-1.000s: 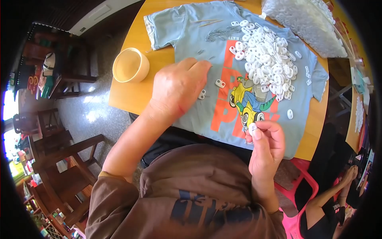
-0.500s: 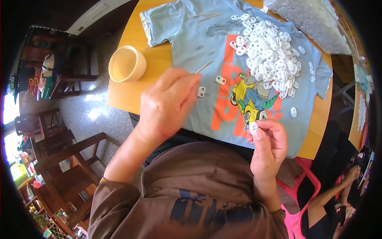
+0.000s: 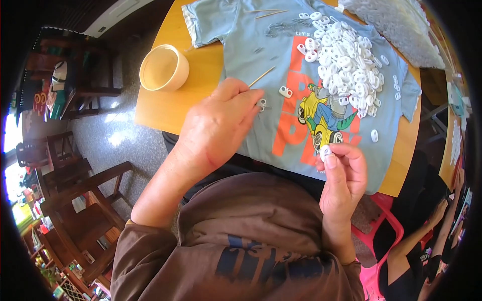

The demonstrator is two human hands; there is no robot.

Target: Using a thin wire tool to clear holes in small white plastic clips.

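Note:
Between the thumb and bent index finger of my right hand (image 3: pixel 344 183) is a small white oval plastic piece (image 3: pixel 325 152), held above the shirt's lower edge. My left hand (image 3: pixel 218 123) is closed, back upward, its fingers curled together and their tips mostly hidden. Against those fingertips a white two-holed plastic piece (image 3: pixel 262 104) lies partly covered on the blue-grey T-shirt (image 3: pixel 251 135). Just beyond them a thin wooden stick (image 3: pixel 262 76) slants over the fabric. Another white two-holed piece (image 3: pixel 285 92) rests between the hands. Farther right is a heap of white oval pieces (image 3: pixel 346 65).
A round cream tub (image 3: pixel 164 67) stands on the wooden table (image 3: pixel 155 113), left of the shirt. Thin sticks (image 3: pixel 271 13) and a dark tangle of small parts (image 3: pixel 291 25) lie toward the far side. A translucent bag (image 3: pixel 394 30) fills the far right. Pink chair (image 3: pixel 384 231) and another person's arm (image 3: pixel 422 233) are at lower right.
My left hand has moved a little right and away from me, closer to the two-holed piece. My right hand still holds its white piece. The whole view has shifted slightly.

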